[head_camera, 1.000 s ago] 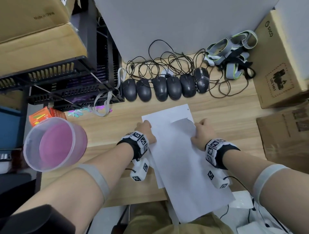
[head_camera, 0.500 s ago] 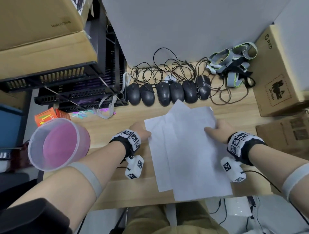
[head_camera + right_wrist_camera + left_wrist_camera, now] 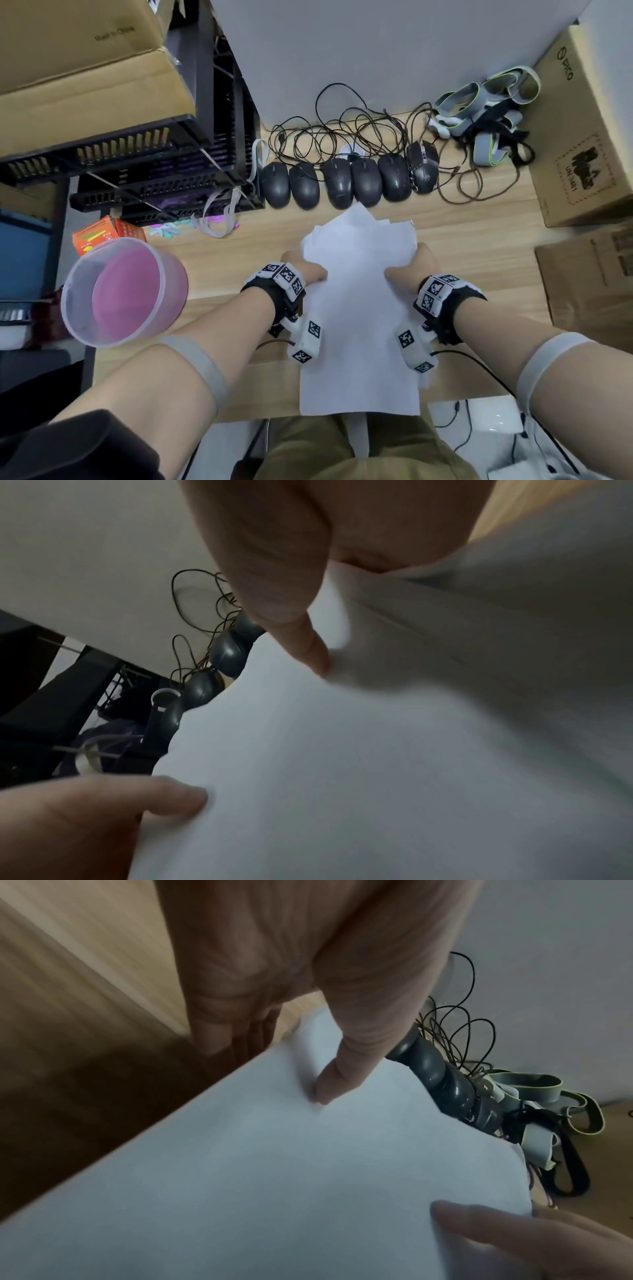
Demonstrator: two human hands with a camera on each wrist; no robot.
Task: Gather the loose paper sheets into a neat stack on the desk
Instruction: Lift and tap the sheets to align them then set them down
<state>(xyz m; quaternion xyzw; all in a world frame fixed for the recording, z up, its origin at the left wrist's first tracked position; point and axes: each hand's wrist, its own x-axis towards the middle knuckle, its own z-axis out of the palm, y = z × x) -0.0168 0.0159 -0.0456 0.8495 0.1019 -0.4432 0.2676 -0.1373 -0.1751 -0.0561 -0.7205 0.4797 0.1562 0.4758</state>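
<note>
Several white paper sheets (image 3: 359,308) lie bunched in a rough pile on the wooden desk (image 3: 479,246); their far corners are fanned out and the near end hangs over the desk's front edge. My left hand (image 3: 308,270) grips the pile's left edge. The left wrist view shows its thumb (image 3: 329,1088) on top of the paper (image 3: 274,1177) and its fingers (image 3: 232,1031) curled under the edge. My right hand (image 3: 411,263) grips the right edge, with its thumb (image 3: 308,642) pressing on the top sheet (image 3: 377,750). Both hands hold the far half of the pile.
A row of black mice (image 3: 346,181) with tangled cables lies just beyond the paper. Grey straps (image 3: 486,113) and cardboard boxes (image 3: 589,137) stand at the right. Black crates (image 3: 154,164) fill the back left. A pink plastic tub (image 3: 126,291) sits at the desk's left edge.
The sheets were spread wide half a second ago; my right hand has moved left toward the left hand, drawing them into a narrower pile.
</note>
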